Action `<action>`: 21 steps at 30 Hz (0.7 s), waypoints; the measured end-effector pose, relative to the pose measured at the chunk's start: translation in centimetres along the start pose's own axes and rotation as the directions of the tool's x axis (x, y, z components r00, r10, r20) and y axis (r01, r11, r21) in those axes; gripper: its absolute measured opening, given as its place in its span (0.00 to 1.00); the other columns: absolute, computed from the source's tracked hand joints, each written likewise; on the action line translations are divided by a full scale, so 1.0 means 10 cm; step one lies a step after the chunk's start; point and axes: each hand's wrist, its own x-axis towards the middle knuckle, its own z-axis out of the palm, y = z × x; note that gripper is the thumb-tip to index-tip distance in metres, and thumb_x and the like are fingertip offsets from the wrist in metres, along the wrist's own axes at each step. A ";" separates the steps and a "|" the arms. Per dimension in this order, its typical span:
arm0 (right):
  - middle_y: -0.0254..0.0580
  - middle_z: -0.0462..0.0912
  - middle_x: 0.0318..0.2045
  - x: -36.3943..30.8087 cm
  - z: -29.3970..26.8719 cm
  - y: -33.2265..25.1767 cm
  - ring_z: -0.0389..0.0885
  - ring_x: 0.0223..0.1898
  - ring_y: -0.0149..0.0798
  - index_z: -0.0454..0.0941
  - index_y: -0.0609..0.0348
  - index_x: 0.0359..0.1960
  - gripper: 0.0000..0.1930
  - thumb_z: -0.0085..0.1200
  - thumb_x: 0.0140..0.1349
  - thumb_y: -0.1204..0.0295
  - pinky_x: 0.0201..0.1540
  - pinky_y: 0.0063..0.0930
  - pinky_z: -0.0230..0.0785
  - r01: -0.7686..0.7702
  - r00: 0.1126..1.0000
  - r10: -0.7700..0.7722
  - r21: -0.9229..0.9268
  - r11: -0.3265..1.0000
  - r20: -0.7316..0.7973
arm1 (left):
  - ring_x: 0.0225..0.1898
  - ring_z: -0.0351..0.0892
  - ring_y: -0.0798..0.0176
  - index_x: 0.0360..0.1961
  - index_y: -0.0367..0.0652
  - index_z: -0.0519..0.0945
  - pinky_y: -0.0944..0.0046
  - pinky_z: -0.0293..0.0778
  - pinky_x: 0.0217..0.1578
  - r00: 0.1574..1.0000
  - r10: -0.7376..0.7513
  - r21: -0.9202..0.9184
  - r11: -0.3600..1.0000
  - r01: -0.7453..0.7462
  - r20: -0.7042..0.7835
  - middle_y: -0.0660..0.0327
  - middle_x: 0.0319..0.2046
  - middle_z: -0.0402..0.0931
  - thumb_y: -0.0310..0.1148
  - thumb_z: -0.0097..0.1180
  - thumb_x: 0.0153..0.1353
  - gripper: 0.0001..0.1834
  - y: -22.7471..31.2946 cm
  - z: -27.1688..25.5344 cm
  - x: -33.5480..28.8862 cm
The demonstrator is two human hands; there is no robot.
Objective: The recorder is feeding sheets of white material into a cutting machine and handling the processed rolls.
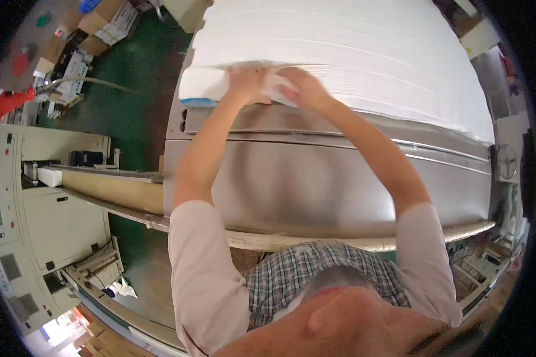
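Rows of soft white sheets (351,47), folded tissue by the look of them, cover the far part of a metal table (292,184). My left hand (248,86) lies over the near edge of the rows, its fingers bent over the top and its thumb low on the near side. Just right of it, my right hand (308,89) is closed on a loose white piece (278,88) of the same material. Motion blurs the right fingers, and a pinkish patch beside them cannot be made out. A blue strip (198,102) shows under the left end of the front row.
A metal ledge (339,122) runs along the front of the rows. At left, a pale machine cabinet (65,229) with a small screen joins a yellowish rail (113,189) reaching the table. Cardboard boxes (104,18) stand far left on green floor. A handwheel (507,160) is at right.
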 end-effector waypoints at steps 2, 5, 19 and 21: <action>0.45 0.74 0.45 0.38 0.33 -0.06 0.71 0.47 0.46 0.70 0.48 0.48 0.19 0.47 0.58 0.57 0.50 0.40 0.62 0.014 0.982 0.031 -0.235 0.972 0.185 | 0.55 0.64 0.53 0.56 0.52 0.65 0.43 0.53 0.54 0.999 -0.051 -0.014 0.999 0.051 0.007 0.57 0.52 0.68 0.55 0.67 0.28 0.49 -0.05 0.00 -0.08; 0.43 0.73 0.49 0.36 0.14 0.17 0.68 0.53 0.41 0.68 0.43 0.53 0.24 0.42 0.58 0.48 0.54 0.43 0.56 -0.190 0.897 0.349 -0.474 0.860 0.272 | 0.56 0.64 0.54 0.56 0.51 0.66 0.41 0.52 0.55 0.990 -0.133 -0.004 0.991 0.133 0.046 0.56 0.53 0.68 0.54 0.68 0.27 0.49 -0.18 -0.03 -0.11; 0.40 0.62 0.58 -1.48 -3.14 1.55 0.57 0.60 0.46 0.56 0.44 0.61 0.52 0.65 0.30 0.42 0.55 0.54 0.52 -0.293 0.581 0.733 -0.750 0.593 0.354 | 0.63 0.52 0.49 0.63 0.57 0.51 0.27 0.47 0.54 0.625 -0.742 0.467 0.654 0.595 0.243 0.62 0.62 0.54 0.32 0.70 0.32 0.54 -0.67 -0.64 -0.61; 0.39 0.64 0.57 -1.76 -3.55 1.79 0.58 0.60 0.47 0.56 0.43 0.61 0.55 0.69 0.25 0.47 0.55 0.61 0.51 -0.227 0.534 0.773 -0.822 0.523 0.344 | 0.62 0.52 0.50 0.62 0.54 0.53 0.27 0.50 0.53 0.640 -0.725 0.455 0.673 0.583 0.253 0.63 0.61 0.55 0.32 0.69 0.35 0.51 -0.62 -0.72 -0.72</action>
